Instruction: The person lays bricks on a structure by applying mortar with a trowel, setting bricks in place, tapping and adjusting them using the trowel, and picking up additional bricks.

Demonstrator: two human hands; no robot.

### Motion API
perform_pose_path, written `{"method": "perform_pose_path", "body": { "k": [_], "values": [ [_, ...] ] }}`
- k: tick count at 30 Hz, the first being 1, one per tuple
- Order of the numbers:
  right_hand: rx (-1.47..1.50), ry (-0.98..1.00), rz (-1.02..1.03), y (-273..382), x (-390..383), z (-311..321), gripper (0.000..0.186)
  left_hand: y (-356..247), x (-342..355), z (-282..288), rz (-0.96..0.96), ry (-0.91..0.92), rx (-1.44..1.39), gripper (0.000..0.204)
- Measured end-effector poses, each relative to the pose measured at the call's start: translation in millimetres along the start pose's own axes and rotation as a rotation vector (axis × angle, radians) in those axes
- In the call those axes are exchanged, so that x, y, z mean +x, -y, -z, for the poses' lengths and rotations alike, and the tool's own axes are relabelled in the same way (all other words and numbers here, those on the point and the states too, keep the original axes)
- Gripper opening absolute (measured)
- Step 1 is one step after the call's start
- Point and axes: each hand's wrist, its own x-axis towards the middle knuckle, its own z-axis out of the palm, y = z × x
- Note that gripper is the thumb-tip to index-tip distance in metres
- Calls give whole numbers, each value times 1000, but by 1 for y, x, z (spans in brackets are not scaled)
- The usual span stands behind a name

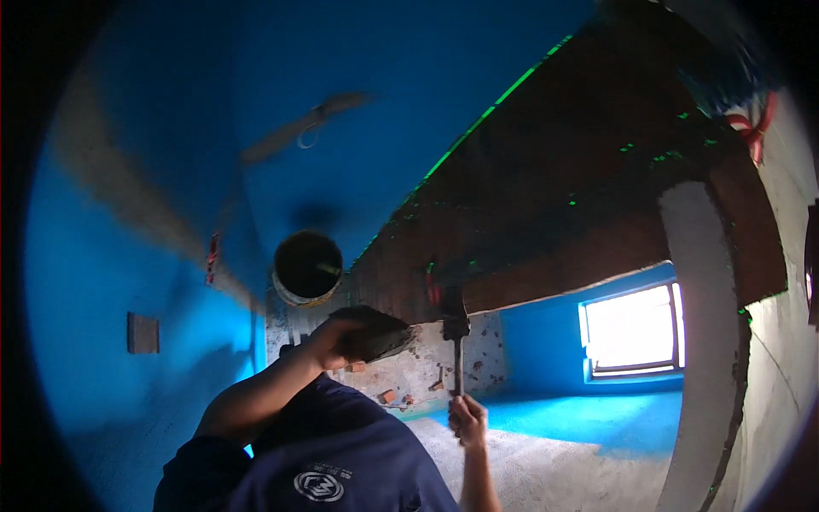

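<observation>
Holding tool | right fingers clenched round its lower end | left fingers gripping dark slab

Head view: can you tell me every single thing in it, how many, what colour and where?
Bucket: one, pale with dark inside, left of centre
Dark slab: one, blackish, in the left hand
Long-handled tool: one, dark, in the right hand
Rubble bits: several, some reddish, low centre
Window: one, bright white, right
Walls: several, mostly blue
Overhanging surface: one, dark brown, upper right
Band: one, grey, far right
Wall box: one, greyish, left
Shirt: one, navy, bottom
Hands: two, bare, left and right, near centre
</observation>
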Motion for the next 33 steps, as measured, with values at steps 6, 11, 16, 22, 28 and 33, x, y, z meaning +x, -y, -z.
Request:
{"method": "perform_pose_path", "body": {
  "k": [6, 11, 16, 22, 28, 33],
  "values": [
    [1075, 416, -15, -32, -52, -7, 45, -18, -27, -80, -40, 20, 314, 50],
    [1294, 325, -35, -62, -82, 12, 46, -50, -52, -191, -108, 246, 780, 65],
    [1286, -235, -93, -9, -125, -16, 38, -72, -67, -306, -222, 390, 1133, 77],
    [938, -106, 254, -15, -150, -20, 36, -31, -83, -478, -586, 762, 1914, 74],
    [1031, -345, 255, -11, -155, -59, 39, 58, -100, -596, -1180, 1373, 2169, 56],
    [982, -508, 274, -36, -158, -90, 46, 141, -104, -653, -1263, 1616, 2109, 48]
  ]
}}
